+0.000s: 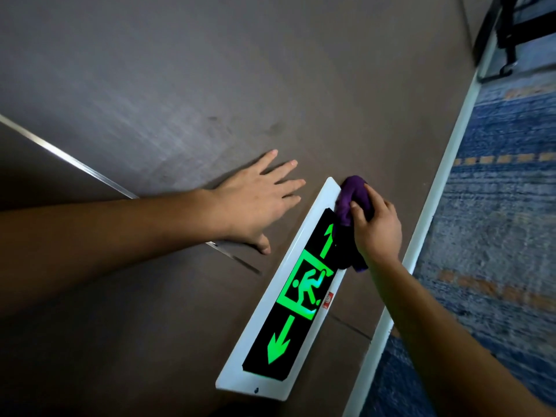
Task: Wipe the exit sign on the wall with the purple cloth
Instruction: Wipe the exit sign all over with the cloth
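Observation:
The exit sign [296,291] is a long white-framed panel low on the brown wall, black with a green running figure and two green arrows. My right hand [377,230] is shut on the bunched purple cloth [353,198] and presses it against the sign's far end, covering that corner. A tail of the cloth hangs out under my wrist. My left hand [258,200] lies flat and open on the wall, just left of the sign, holding nothing.
A metal strip [75,165] runs across the wall under my left arm. A white skirting board [433,212] separates the wall from the blue patterned carpet [496,224] on the right. Dark furniture legs [508,34] stand at the top right.

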A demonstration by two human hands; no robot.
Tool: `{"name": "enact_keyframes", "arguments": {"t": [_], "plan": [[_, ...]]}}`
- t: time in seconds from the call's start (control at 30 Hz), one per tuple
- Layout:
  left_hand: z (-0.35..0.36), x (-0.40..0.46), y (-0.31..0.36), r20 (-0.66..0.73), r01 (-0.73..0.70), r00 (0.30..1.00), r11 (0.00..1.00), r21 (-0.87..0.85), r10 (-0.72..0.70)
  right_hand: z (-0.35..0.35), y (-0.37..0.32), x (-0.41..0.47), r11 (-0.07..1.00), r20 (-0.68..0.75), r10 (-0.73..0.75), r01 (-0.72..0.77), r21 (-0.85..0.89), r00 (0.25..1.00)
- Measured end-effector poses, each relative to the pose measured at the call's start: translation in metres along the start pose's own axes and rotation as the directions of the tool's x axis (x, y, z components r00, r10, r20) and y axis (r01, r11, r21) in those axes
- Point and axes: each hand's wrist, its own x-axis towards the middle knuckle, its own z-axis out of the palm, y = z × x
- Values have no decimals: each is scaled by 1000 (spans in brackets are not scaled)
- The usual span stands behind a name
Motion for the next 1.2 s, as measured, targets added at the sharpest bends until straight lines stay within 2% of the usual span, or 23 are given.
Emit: {"name": "enact_keyframes", "arguments": {"t": [0.13,0.23,0.3,0.37,0.47,0.53,0.67,0.77,0.83,0.9,1.07,1.13,1.2], "plan": [[1,-3,-1,-20,0,1000,1000,-11,0,-8,30,-2,987,19,152,-150,-65,988],[2,-4,-1,-29,6,1000,1000,-5,-6,-10,28,-6,979,73,201,-200,-21,977],[1,-4,-1,-34,6,999,1000,-5,-6,-6,9,-9,985,64,157,-161,60,986],[1,-5,1,-55,31,998,999,-5,-32,-2,-19,-11,996,25,28,-30,89,999],[1,-9,3,-62,101,993,995,11,-101,3,-53,-14,986,22,-160,159,51,987],[1,-11,4,-54,122,991,992,20,-121,4,-58,-13,979,31,-204,205,-8,978],[4,-15,8,-72,120,990,993,6,-119,4,-32,-21,984,3,-180,180,-1,984],[7,-17,9,-83,97,992,995,-12,-97,5,8,-34,1000,20,-20,20,17,1000],[7,-16,10,-90,92,991,995,-22,-94,-4,34,-38,995,89,83,-78,-58,993],[6,-12,11,-88,87,992,996,-22,-89,-17,46,-35,990,142,118,-106,-93,983],[1,-3,4,-105,98,990,995,-8,-98,-30,15,-21,982,40,-17,9,191,999],[1,-3,4,-101,98,990,995,2,-98,-27,-5,-5,982,3,-82,80,174,997],[2,-4,6,-98,100,990,995,0,-99,-22,-15,6,988,27,-108,104,115,994]]}}
